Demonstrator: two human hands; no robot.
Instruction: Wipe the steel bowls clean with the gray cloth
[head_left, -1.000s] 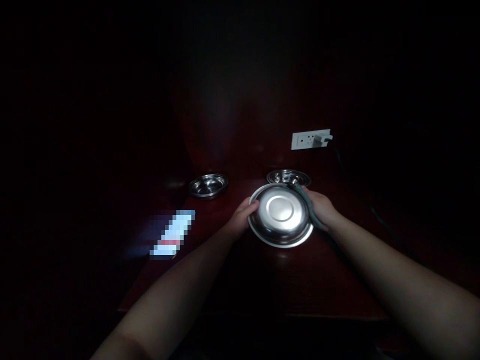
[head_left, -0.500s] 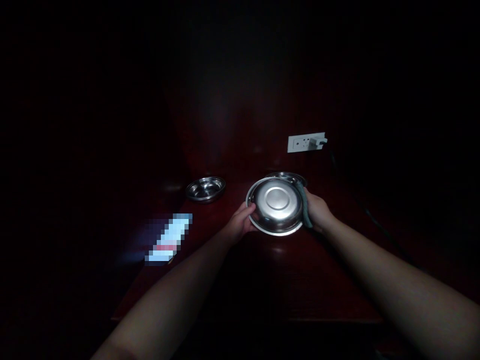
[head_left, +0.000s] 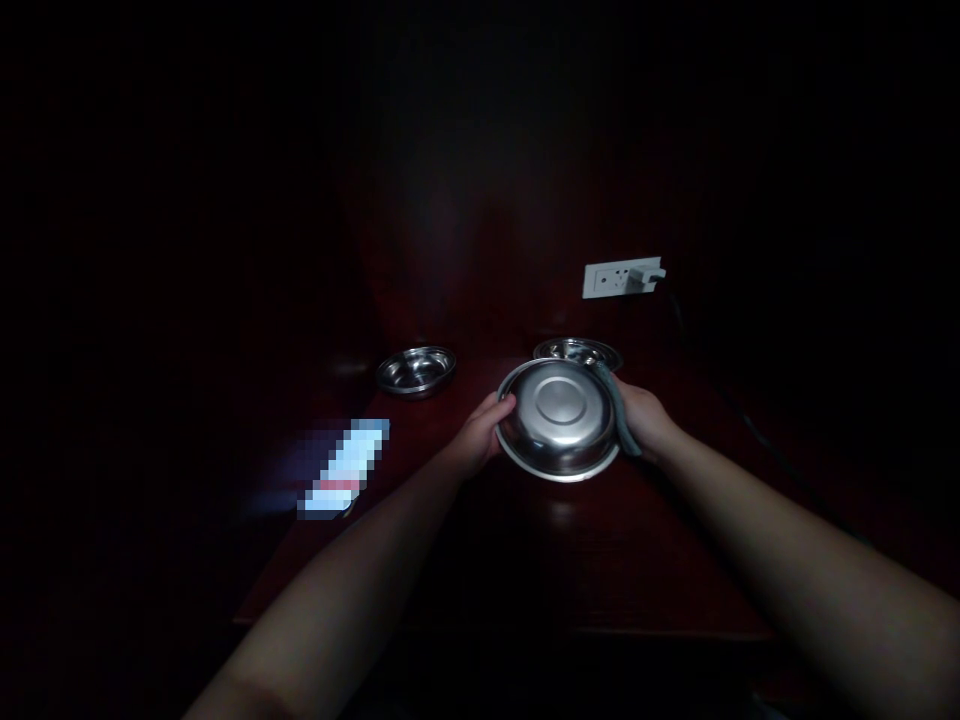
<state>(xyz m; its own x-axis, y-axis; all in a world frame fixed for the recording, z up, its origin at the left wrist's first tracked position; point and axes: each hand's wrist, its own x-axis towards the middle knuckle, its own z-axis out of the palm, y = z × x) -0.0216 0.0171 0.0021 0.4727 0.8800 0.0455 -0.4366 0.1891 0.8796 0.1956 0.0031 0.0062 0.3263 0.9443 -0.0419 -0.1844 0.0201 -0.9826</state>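
A shiny steel bowl (head_left: 561, 430) is held up above the table, its round underside turned towards me. My left hand (head_left: 482, 432) grips the bowl's left rim, thumb on the outer side and the other fingers largely hidden behind. At the right rim, my right hand (head_left: 641, 418) presses a grey-green cloth (head_left: 621, 415) against the metal; its fingers are mostly out of sight behind cloth and bowl. Just beyond, a second steel dish (head_left: 577, 349) stands on the table, partly covered by the held bowl. Another steel bowl (head_left: 417, 373) sits upright farther left.
A lit phone (head_left: 346, 470), its screen blurred out, lies at the table's left side. On the back wall is a white socket plate (head_left: 621, 279) with a plug and a dark cable running down to the right. The dark red table (head_left: 600, 570) ends at a front edge; the surroundings are very dark.
The bowl has tilted slightly and stays between both hands, the cloth still at its right rim. The whole view shifted a little and came back. The other dishes and the phone keep their places.
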